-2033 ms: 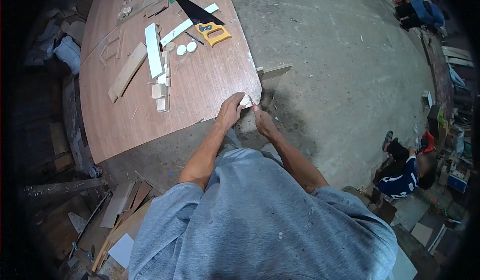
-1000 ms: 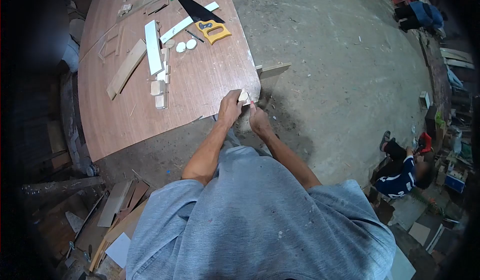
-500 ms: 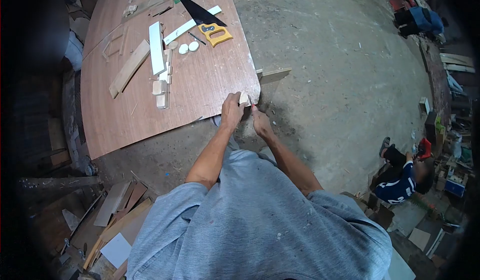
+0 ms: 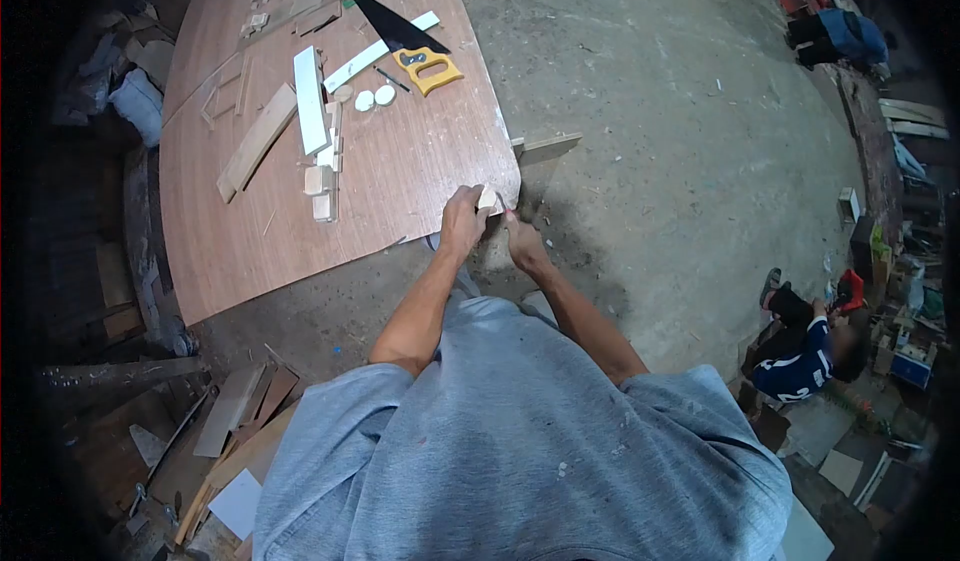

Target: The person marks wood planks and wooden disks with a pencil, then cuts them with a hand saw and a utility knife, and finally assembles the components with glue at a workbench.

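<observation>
At the near right corner of the wooden table (image 4: 430, 176), my left hand (image 4: 463, 223) is closed on a small pale wooden block (image 4: 487, 198). Opposite it, just off the table edge, my right hand (image 4: 524, 244) grips a small knife (image 4: 507, 209) with some red at its handle. The thin blade points toward the block and sits right at its side. Most of the handle is hidden inside my right fingers.
A handsaw (image 4: 425, 69) with a yellow handle lies farther back, near white round pieces (image 4: 384, 95), white boards (image 4: 311, 101) and small wooden blocks (image 4: 319, 181). Someone sits on the floor (image 4: 795, 356) at right; another person (image 4: 840, 38) is farther off. Scrap boards (image 4: 235, 411) lie lower left.
The view has shifted slightly. My right hand and the knife have tilted a little beside the block; my left hand keeps its hold.
</observation>
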The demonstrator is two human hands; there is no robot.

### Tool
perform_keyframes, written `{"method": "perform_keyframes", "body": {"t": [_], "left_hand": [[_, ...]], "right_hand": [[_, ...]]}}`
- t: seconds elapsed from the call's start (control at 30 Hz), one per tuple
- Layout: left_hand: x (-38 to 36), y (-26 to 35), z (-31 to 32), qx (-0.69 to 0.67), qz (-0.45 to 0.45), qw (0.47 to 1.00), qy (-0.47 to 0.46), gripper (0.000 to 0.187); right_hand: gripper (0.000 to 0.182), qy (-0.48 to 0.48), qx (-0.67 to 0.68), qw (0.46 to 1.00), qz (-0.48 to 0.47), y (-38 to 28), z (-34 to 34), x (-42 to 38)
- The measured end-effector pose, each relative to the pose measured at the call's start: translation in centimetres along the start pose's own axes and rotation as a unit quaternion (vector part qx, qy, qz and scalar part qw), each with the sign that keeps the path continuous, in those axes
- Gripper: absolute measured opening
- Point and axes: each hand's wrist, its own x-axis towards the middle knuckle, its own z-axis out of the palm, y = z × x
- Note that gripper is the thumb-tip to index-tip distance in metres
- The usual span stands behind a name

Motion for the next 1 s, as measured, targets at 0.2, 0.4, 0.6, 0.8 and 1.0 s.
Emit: {"method": "perform_keyframes", "body": {"t": [0.2,0.4,0.6,0.8,1.0], "left_hand": [[-0.1,-0.1,0.1,0.005,-0.005,1.0,-0.01,0.043],[0.1,-0.2,-0.1,-0.021,-0.025,0.999,-0.023,0.044],[0.6,-0.6,-0.6,-0.029,0.0,0.998,-0.05,0.043],[0.2,-0.3,-0.2,0.002,0.021,1.0,-0.02,0.038],[0.7,0.6,-0.4,0.055,-0.033,0.997,-0.038,0.041]], "right_hand": [[0.064,-0.063,0.042,0.997,0.014,0.6,-2.1,0.2],[0.065,-0.018,0.045,0.998,-0.037,0.8,0.1,1.1],[0.062,-0.06,-0.055,0.997,0.005,-1.8,-0.5,0.6],[0.064,-0.01,-0.049,0.995,0.082,-2.1,0.3,-1.5],[0.071,-0.053,0.002,0.993,0.102,-0.6,-1.0,-0.5]]}}
